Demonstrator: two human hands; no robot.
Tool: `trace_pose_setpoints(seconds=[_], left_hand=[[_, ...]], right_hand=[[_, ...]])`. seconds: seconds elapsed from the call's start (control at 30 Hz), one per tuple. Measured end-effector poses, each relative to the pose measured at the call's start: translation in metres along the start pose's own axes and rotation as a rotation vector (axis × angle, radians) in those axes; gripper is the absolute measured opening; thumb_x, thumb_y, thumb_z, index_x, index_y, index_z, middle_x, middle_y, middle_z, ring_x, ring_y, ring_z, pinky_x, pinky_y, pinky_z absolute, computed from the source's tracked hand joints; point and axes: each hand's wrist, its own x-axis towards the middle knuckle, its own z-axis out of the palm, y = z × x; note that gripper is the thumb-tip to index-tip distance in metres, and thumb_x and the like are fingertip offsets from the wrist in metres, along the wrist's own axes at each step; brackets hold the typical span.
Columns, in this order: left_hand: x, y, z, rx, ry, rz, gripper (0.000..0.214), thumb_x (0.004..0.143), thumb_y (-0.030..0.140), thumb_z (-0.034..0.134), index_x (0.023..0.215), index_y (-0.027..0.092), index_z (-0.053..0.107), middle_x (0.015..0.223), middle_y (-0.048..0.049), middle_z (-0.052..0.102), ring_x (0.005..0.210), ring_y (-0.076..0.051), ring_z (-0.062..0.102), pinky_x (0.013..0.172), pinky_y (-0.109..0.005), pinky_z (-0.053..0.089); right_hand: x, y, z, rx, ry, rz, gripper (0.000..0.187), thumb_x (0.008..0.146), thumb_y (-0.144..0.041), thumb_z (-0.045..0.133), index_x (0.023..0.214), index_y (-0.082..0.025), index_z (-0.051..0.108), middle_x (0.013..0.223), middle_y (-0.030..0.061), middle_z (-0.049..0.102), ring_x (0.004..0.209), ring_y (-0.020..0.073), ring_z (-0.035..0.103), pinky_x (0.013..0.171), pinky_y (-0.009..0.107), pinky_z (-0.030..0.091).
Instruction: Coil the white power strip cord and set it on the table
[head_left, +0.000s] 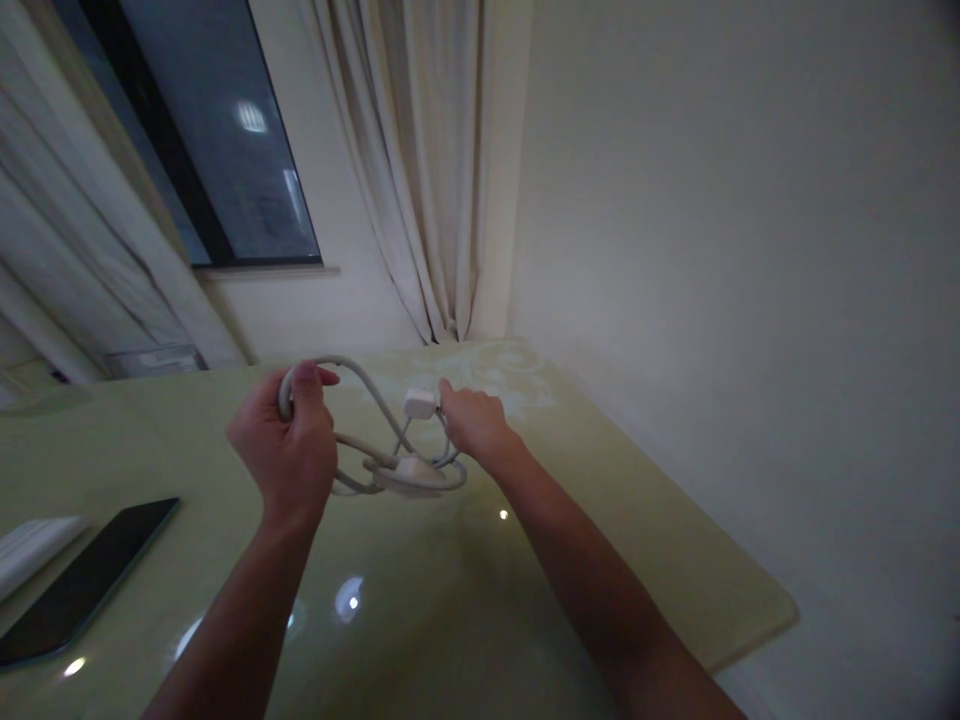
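Note:
A thick white cable [375,400] loops over a glossy pale-green table [615,500]. My left hand [289,445] is closed round a bend of the cable, lifting it above the table. My right hand [474,422] is closed on the cable next to a small white plug block [420,403]. A second white block [409,470] on the cable lies lower, between my hands, close to the tabletop.
A dark phone or tablet [82,580] lies flat at the left, beside a white object [30,550] at the frame's edge. Curtains [420,170] and a dark window [217,130] stand behind the table. A plain wall [750,250] borders the table on the right.

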Motion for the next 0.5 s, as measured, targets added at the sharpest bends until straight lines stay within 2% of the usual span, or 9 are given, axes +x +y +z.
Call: trace_pose_setpoints(seconds=[0.1, 0.2, 0.4, 0.5], left_hand=[[-0.002, 0.006, -0.001, -0.038, 0.087, 0.095, 0.032, 0.101, 0.040, 0.061, 0.084, 0.016, 0.074, 0.051, 0.0056, 0.048, 0.044, -0.011, 0.043, 0.046, -0.025, 0.032], [-0.001, 0.008, -0.002, -0.016, 0.102, 0.125, 0.030, 0.100, 0.038, 0.062, 0.084, 0.016, 0.075, 0.050, 0.0058, 0.048, 0.045, -0.010, 0.044, 0.047, -0.024, 0.033], [0.010, -0.005, -0.001, -0.065, 0.157, 0.016, 0.031, 0.100, 0.038, 0.061, 0.082, 0.016, 0.074, 0.047, 0.0068, 0.045, 0.039, -0.009, 0.037, 0.040, -0.024, 0.026], [0.015, -0.008, 0.000, -0.164, 0.196, -0.040, 0.033, 0.098, 0.041, 0.061, 0.078, 0.016, 0.071, 0.044, 0.0071, 0.044, 0.036, -0.010, 0.036, 0.036, -0.024, 0.023]], right_hand=[[0.001, 0.000, 0.002, 0.023, -0.045, -0.052, 0.038, 0.102, -0.015, 0.045, 0.138, -0.017, 0.057, 0.126, 0.0209, 0.073, 0.116, 0.0334, 0.073, 0.088, 0.044, 0.057], [0.002, 0.003, 0.001, 0.042, -0.083, -0.112, 0.038, 0.099, -0.014, 0.050, 0.134, -0.020, 0.061, 0.129, 0.0175, 0.073, 0.115, 0.0310, 0.073, 0.086, 0.040, 0.057], [0.005, 0.010, -0.008, 0.142, -0.165, -0.282, 0.050, 0.090, -0.003, 0.055, 0.134, -0.024, 0.067, 0.131, 0.0113, 0.076, 0.119, 0.0261, 0.072, 0.090, 0.031, 0.053], [0.005, 0.011, -0.009, 0.198, -0.159, -0.308, 0.063, 0.087, 0.002, 0.054, 0.143, -0.025, 0.063, 0.134, 0.0109, 0.075, 0.122, 0.0262, 0.070, 0.093, 0.031, 0.053]])
